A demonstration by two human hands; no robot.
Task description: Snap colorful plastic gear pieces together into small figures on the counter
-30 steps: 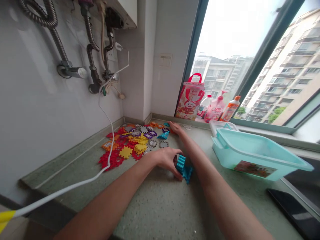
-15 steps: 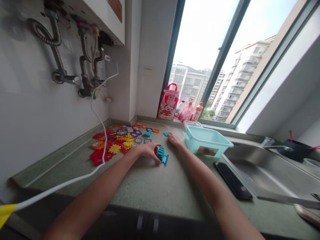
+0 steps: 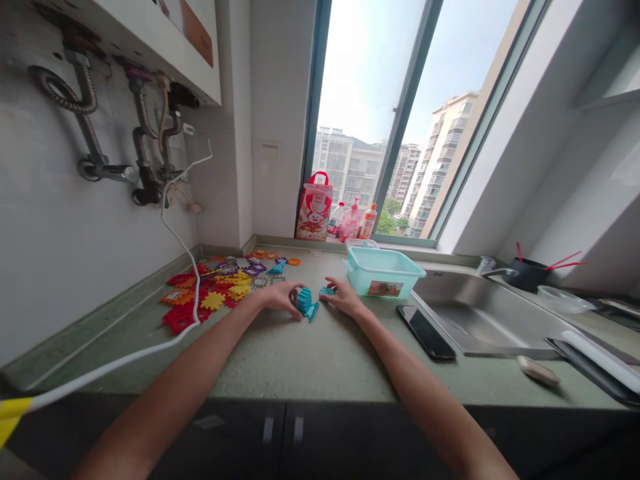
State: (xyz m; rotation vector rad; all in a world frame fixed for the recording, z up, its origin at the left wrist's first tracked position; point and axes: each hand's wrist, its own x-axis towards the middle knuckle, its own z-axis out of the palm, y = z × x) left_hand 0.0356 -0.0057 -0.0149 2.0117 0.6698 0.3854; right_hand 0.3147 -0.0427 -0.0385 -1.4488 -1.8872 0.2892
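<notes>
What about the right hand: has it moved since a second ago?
Yes: the right hand has come away from the window ledge, toward the counter's front edge.

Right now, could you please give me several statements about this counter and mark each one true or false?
1. The left hand holds stacked blue toothed pieces. True.
2. The right hand holds a single blue piece. True.
3. The phone lies inside the sink. False: the phone is on the counter, beside the sink.
4. A lid covers the turquoise box. False: the turquoise box is open on top.
</notes>
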